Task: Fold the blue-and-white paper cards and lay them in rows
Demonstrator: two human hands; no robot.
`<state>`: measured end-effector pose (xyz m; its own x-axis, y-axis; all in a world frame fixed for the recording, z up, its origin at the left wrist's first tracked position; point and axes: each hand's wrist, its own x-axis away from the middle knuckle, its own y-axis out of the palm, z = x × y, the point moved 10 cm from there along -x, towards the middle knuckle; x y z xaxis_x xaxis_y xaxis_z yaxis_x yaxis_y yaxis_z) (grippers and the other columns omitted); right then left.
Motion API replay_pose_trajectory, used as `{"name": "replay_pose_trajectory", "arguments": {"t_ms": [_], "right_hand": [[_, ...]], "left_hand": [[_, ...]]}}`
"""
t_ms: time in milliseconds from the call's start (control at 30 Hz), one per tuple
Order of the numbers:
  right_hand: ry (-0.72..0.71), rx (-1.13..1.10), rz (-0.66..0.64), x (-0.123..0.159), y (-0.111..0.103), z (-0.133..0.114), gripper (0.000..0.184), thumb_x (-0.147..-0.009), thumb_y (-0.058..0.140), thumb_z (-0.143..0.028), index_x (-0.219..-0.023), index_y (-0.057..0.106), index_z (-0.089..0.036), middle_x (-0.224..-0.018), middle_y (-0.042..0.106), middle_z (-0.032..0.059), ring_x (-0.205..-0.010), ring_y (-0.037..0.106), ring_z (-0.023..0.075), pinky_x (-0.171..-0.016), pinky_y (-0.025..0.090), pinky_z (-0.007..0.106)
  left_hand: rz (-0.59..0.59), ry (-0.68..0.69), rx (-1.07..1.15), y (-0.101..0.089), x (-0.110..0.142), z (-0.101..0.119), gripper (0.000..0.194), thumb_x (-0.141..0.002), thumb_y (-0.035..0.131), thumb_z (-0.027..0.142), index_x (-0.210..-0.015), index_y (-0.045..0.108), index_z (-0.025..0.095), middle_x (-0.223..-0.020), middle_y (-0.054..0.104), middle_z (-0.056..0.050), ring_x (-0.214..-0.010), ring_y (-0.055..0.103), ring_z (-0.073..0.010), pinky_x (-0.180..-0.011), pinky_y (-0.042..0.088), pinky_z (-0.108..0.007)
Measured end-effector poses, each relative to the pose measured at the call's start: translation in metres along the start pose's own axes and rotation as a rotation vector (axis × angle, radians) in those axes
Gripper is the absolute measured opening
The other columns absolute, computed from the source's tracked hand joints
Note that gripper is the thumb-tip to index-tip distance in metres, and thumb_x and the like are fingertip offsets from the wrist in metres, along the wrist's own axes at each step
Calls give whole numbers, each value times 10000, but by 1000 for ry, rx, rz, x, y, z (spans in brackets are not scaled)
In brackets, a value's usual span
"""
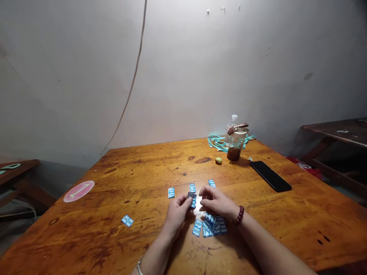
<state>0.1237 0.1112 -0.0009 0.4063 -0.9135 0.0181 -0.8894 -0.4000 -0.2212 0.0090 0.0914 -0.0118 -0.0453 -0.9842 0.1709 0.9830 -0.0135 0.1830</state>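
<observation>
Head view: the left hand (176, 215) pinches a small blue card (192, 194), its long side lying crosswise — the right hand (218, 202) is half open, holding nothing visible, just beside it above the table (258, 214).

Blue-and-white packets (214, 225) on an orange, dark-knotted wooden table (86, 233)

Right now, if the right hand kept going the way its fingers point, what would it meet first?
Probably the small blue packet held in the left hand, just beyond the fingers of the right hand; depth is unclear.
</observation>
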Motion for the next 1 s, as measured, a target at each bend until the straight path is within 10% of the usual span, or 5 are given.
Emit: {"name": "replay_pose_trajectory", "arguments": {"t_ms": [167, 333, 667, 1000], "right_hand": [[-54, 513, -270, 17, 2, -4, 276, -571, 631, -206, -842, 580, -213, -747, 540, -18, -669, 495, 112, -563, 350, 204], [-101, 735, -249, 19, 3, -10, 208, -549, 619, -175, -754, 609, -208, -769, 555, -9, -740, 477, 139, -637, 339, 230], [-36, -133, 16, 8, -4, -19, 118, -680, 568, -245, -672, 494, -154, -608, 483, -37, -539, 444, 69, -492, 372, 179], [-7, -387, 60, 2, 17, -2, 253, -677, 596, -350, -755, 412, -195, -593, 455, -71, -464, 463, 62, -419, 419, 183]], "left_hand": [[42, 34, -15, -8, -1, 6, 248, -648, 618, 370, -724, 595, 135, -597, 558, 4, -493, 472, -66, -443, 359, -143], [38, 43, -37, -5, 0, 9, 250, -627, 629, 371, -708, 605, 135, -582, 558, 2, -506, 478, -77, -454, 370, -152], [-10, -24, -26, 2, 3, -3, 273, -655, 608, 387, -731, 613, 125, -577, 551, -6, -485, 473, -65, -438, 368, -144], [-174, -94, 151, 28, 11, -3, 275, -686, 594, 382, -777, 628, 124, -705, 613, -46, -569, 548, -103, -528, 433, -190]]}}
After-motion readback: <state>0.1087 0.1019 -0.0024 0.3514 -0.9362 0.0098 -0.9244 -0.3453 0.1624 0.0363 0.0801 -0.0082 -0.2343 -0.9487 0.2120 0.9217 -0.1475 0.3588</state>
